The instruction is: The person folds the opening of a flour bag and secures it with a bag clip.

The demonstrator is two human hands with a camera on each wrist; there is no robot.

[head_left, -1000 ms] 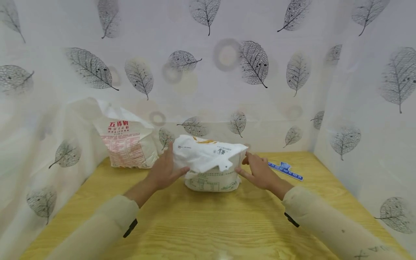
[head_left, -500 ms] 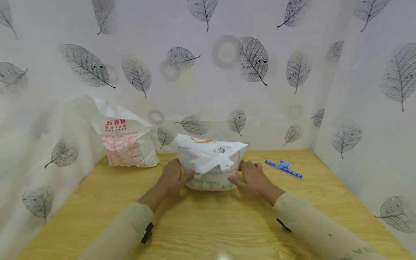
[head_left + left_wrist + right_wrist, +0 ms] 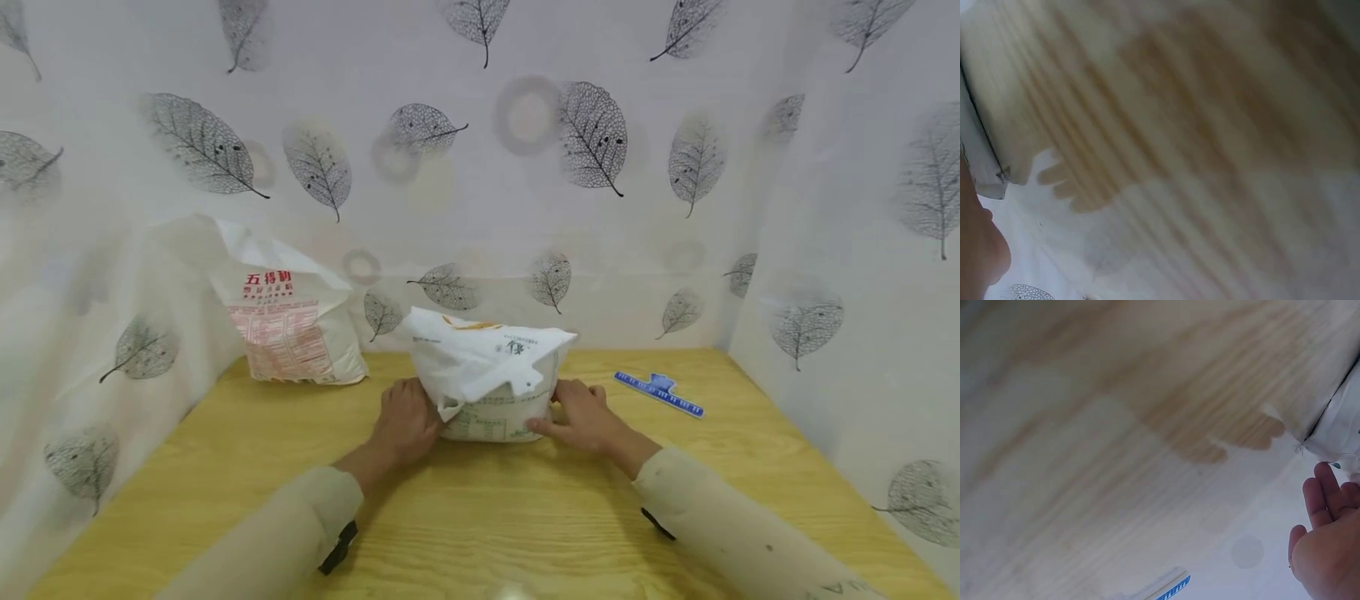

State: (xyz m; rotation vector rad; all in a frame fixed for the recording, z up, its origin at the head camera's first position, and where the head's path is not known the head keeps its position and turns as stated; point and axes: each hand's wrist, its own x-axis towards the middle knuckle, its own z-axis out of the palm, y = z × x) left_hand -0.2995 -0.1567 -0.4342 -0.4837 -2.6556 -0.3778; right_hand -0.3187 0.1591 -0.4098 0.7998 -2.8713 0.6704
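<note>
A filled white bag (image 3: 491,379) with green print stands on the wooden table, its top folded forward into a loose flap with an orange print. My left hand (image 3: 408,421) grips its lower left side; the fingertips are hidden against the bag, and a small corner of the flap sticks out by the thumb. On the other side my right hand (image 3: 588,414) holds the bag, thumb on the front and fingers round the side. In the right wrist view, the fingers of my right hand (image 3: 1329,544) reach the bag's edge (image 3: 1341,425).
A second white bag (image 3: 296,329) with red print stands at the back left, its open top leaning up against the leaf-patterned curtain (image 3: 480,208). To the right of my right hand lies a blue ruler-like clip (image 3: 660,393) on the table (image 3: 480,517).
My left hand has come down from the bag's upper left to its lower side, its thumb now off the front. My right hand has shifted slightly lower. The flap's left part has folded down.
</note>
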